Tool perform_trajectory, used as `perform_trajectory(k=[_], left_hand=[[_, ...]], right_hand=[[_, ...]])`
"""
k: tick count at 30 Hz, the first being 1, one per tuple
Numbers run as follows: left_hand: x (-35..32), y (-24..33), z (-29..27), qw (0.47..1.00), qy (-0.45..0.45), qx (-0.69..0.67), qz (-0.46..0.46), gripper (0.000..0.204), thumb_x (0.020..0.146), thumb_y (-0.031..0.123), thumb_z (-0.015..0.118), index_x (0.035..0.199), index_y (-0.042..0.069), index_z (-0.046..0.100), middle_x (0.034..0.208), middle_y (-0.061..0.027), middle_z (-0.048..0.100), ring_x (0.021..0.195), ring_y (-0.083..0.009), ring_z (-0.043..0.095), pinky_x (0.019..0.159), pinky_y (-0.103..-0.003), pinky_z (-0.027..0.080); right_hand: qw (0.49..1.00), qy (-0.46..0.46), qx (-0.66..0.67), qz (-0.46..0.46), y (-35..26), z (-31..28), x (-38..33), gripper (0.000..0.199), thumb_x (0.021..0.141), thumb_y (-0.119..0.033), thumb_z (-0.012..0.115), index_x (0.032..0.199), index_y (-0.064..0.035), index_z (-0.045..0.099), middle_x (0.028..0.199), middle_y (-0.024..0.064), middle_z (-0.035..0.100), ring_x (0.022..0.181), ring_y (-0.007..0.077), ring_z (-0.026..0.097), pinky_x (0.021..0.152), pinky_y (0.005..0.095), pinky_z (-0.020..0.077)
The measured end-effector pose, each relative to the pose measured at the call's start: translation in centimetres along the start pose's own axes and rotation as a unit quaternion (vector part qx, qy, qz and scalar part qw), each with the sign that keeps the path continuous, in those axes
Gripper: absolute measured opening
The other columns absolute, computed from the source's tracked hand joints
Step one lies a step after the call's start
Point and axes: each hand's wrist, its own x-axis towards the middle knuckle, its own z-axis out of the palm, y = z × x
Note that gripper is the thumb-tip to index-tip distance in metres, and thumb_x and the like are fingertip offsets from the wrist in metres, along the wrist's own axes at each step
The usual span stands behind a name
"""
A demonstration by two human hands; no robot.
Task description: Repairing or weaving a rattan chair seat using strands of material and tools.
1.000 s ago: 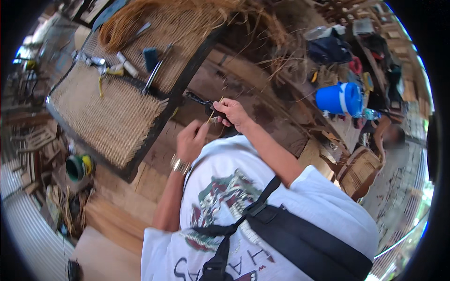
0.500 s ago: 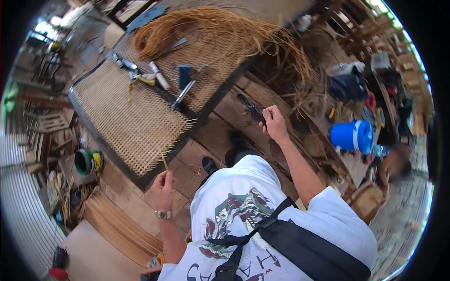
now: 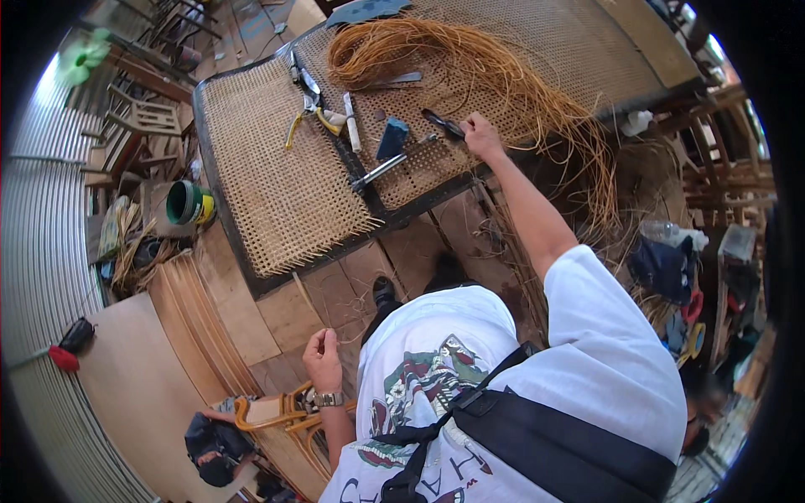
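Observation:
A woven cane panel (image 3: 281, 168) in a dark frame lies ahead of me, loose strand ends sticking out along its near edge. My left hand (image 3: 324, 359) is closed in a pinch at the near end of a thin cane strand (image 3: 303, 293), which runs from the panel's near edge. Over the neighbouring panel, my right hand (image 3: 484, 138) grips a dark tool (image 3: 442, 124) whose exact kind I cannot make out. Close to it lie a blue block (image 3: 392, 138), a silver-shafted tool (image 3: 381, 173), a white-handled tool (image 3: 351, 124) and yellow-handled snips (image 3: 318, 113).
A large bundle of orange-brown cane strands (image 3: 470, 54) spills over the panel's right edge. Left of the panels stands a green bucket (image 3: 186, 203). Wooden mouldings (image 3: 193, 310) lie lower left, near a person (image 3: 216, 448). A dark bag (image 3: 658, 264) sits at right.
My right hand has moved with the dark tool from beside the frame to above the panel. My left hand has drawn back from the panel's edge. The view has turned.

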Motion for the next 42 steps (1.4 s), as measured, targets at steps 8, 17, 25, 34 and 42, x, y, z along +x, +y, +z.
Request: perform_trajectory(k=[8, 17, 25, 34, 42], left_hand=[[-1.0, 5.3, 5.8, 0.975, 0.039, -0.206, -0.066, 0.013, 0.096, 0.014, 0.063, 0.102, 0.002, 0.062, 0.084, -0.0038, 0.066, 0.072, -0.0101, 0.063, 0.063, -0.022, 0.050], [4.7, 10.1, 7.5, 0.968, 0.007, -0.250, -0.003, 0.012, 0.096, 0.013, 0.063, 0.101, 0.002, 0.063, 0.085, -0.0052, 0.068, 0.068, -0.0109, 0.063, 0.061, -0.023, 0.051], [7.8, 8.1, 4.3, 0.921, 0.130, -0.365, 0.049, 0.010, 0.091, 0.004, 0.067, 0.100, 0.006, 0.063, 0.086, -0.0067, 0.068, 0.073, -0.0144, 0.068, 0.065, -0.025, 0.057], [13.6, -5.4, -21.9, 0.931, 0.249, -0.263, 0.048, 0.012, 0.092, 0.004, 0.067, 0.100, 0.005, 0.058, 0.088, -0.0101, 0.069, 0.078, -0.0199, 0.069, 0.069, -0.029, 0.060], [16.5, -11.2, -26.6, 0.908, 0.183, -0.376, -0.025, 0.014, 0.092, 0.006, 0.067, 0.103, 0.005, 0.058, 0.094, -0.0106, 0.069, 0.083, -0.0203, 0.069, 0.074, -0.030, 0.059]], right_hand=[[0.983, 0.075, 0.097, -0.134, -8.4, 1.4, -8.9, 0.028, 0.095, -0.028, 0.054, 0.104, -0.0022, 0.060, 0.101, 0.0206, 0.064, 0.096, 0.0362, 0.060, 0.084, 0.0461, 0.0482], [0.833, -0.451, 0.316, -0.054, -13.2, -0.3, -23.6, 0.018, 0.097, -0.020, 0.064, 0.093, -0.0027, 0.066, 0.072, -0.0041, 0.056, 0.063, 0.0038, 0.047, 0.054, 0.0226, 0.0389], [0.816, -0.525, 0.242, -0.015, -10.6, 0.2, -22.7, 0.019, 0.096, -0.019, 0.063, 0.096, -0.0004, 0.066, 0.075, 0.0001, 0.061, 0.066, 0.0073, 0.053, 0.059, 0.0248, 0.0446], [0.888, -0.451, 0.085, 0.038, -0.7, -5.6, -17.2, 0.020, 0.088, -0.019, 0.072, 0.091, 0.0015, 0.071, 0.076, -0.0003, 0.063, 0.073, 0.0083, 0.055, 0.067, 0.0270, 0.0458], [0.909, -0.407, 0.068, 0.055, -4.9, -5.6, -18.3, 0.019, 0.087, -0.020, 0.074, 0.089, -0.0008, 0.071, 0.073, -0.0041, 0.059, 0.070, 0.0057, 0.050, 0.064, 0.0246, 0.0418]])
